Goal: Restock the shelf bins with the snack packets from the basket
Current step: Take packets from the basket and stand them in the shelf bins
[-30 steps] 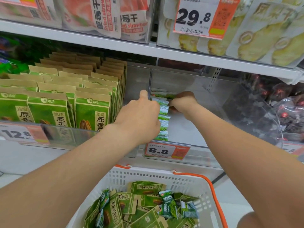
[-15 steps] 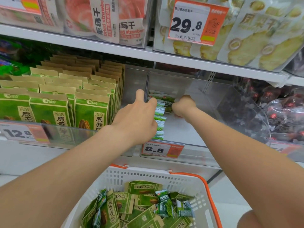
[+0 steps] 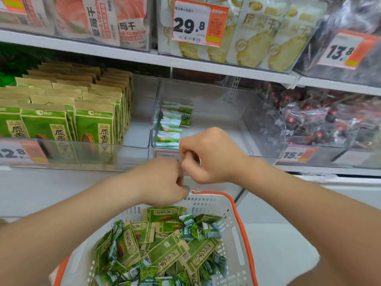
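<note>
A row of small green-and-white snack packets (image 3: 170,125) stands along the left wall of a clear shelf bin (image 3: 206,112). Below, a white basket (image 3: 233,230) with an orange rim holds several small green packets (image 3: 190,229) and larger green-and-tan packs (image 3: 165,215). My left hand (image 3: 162,180) hangs over the basket's far rim, fingers curled, with nothing visible in it. My right hand (image 3: 208,155) is in front of the bin's front edge, fingers curled into a loose fist that holds nothing I can see. The two hands almost touch.
To the left, a bin is packed with upright green-and-tan almond packs (image 3: 61,112). To the right sits a bin of dark wrapped sweets (image 3: 321,118). The shelf above carries dried strawberry bags (image 3: 99,19) and pineapple bags (image 3: 257,38). Price tags line the shelf fronts.
Both hands have drawn back out of the clear bin toward the basket, leaving the row of small packets standing there. The camera view has dropped lower.
</note>
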A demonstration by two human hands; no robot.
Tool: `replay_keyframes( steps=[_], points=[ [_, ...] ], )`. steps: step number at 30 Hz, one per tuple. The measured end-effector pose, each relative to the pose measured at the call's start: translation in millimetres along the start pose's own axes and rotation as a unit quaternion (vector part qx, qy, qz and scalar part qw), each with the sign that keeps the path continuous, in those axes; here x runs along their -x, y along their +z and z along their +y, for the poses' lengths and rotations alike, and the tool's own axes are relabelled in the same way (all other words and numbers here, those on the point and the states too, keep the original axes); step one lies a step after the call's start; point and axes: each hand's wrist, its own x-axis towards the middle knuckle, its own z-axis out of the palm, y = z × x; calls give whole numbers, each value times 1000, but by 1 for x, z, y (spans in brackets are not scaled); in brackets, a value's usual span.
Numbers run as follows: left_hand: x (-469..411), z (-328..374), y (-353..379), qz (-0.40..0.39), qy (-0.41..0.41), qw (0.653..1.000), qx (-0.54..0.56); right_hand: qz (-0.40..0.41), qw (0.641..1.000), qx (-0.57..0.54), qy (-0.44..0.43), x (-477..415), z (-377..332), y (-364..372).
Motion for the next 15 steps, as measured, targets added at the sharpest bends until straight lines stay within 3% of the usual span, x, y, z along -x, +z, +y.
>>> replay_keyframes(
  steps=[3, 6, 8, 11, 15],
  points=[
    [5, -1, 29, -165, 2, 984, -73, -180, 983, 23, 11, 34, -7, 18],
    [6, 2, 53, -260, 17, 954, -145, -385, 918, 74, 53, 64, -8, 48],
    [5, 3, 66, -290, 30, 942, -166, -476, 872, 107, 48, 79, -6, 72],
    [3, 0, 82, -297, 39, 934, -194, -536, 830, 127, 89, 101, 2, 111],
    [-4, -7, 91, -299, 38, 927, -222, -510, 829, 61, 221, 128, 9, 166]
  ],
)
